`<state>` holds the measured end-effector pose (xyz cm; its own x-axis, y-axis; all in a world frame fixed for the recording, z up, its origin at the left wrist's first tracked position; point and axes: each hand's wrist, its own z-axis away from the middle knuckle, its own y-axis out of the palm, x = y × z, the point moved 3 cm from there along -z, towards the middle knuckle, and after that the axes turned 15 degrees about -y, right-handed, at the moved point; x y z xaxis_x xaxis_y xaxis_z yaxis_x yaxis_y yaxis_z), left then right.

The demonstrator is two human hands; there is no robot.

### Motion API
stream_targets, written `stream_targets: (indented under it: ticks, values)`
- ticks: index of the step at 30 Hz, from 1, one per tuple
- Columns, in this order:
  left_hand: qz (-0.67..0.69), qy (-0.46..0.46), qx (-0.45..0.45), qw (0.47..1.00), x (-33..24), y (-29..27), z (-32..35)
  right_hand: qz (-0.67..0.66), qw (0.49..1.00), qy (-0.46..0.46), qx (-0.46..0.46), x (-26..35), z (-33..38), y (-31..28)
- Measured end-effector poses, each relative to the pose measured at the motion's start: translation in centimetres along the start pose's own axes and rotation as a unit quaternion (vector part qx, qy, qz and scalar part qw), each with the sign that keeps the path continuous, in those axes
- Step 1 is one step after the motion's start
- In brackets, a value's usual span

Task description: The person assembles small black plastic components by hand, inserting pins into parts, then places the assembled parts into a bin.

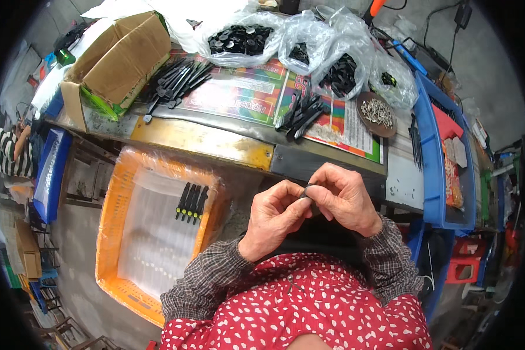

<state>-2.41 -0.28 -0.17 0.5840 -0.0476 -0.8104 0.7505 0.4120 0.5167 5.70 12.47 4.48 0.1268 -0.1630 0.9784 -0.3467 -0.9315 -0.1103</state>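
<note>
My left hand (279, 217) and my right hand (342, 197) meet in front of my body, just off the bench's near edge. Between their pinched thumbs and fingers is a small dark piece (307, 193), mostly covered by the fingertips, so its full shape is hidden. Beyond my hands, a pile of long black strips (301, 115) lies on a colourful printed sheet (233, 93). A round brown dish (377, 115) of small silvery metal parts stands to its right. Left and below, an orange crate (112, 233) lined with clear plastic holds several black strips with yellow-green dots (191, 202).
Clear plastic bags (239, 41) of black parts line the bench's back. A cardboard box (119, 64) stands at the left, beside a larger heap of black strips (175, 80). At the right is a blue tray (429, 157) with packets. Another person (14, 153) in stripes appears far left.
</note>
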Motion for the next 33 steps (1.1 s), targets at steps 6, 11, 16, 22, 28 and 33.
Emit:
stream_targets:
  ticks: [6,11,16,22,28,33]
  values:
    - [0.022,0.017,-0.031,0.999,-1.8,-2.0,0.0,0.167,0.967,-0.027,0.193,3.1,-6.0,0.0]
    - [-0.005,0.042,-0.082,0.996,-3.3,-4.1,0.3,0.249,0.942,-0.125,0.188,3.0,-14.7,-1.0]
    - [-0.028,0.071,-0.106,0.991,-3.8,-6.3,0.3,0.412,0.888,-0.188,0.082,1.2,-24.1,-2.8]
    - [-0.021,0.065,-0.122,0.990,-4.2,-7.9,0.3,0.501,0.820,-0.276,0.011,-1.3,-31.2,-3.3]
    - [-0.010,0.058,-0.128,0.990,-4.5,-8.8,0.0,0.613,0.737,-0.282,-0.028,-3.8,-35.4,-2.1]
    - [-0.007,0.055,-0.128,0.990,-4.4,-9.1,-0.1,0.680,0.693,-0.240,-0.012,-4.3,-36.4,-1.5]
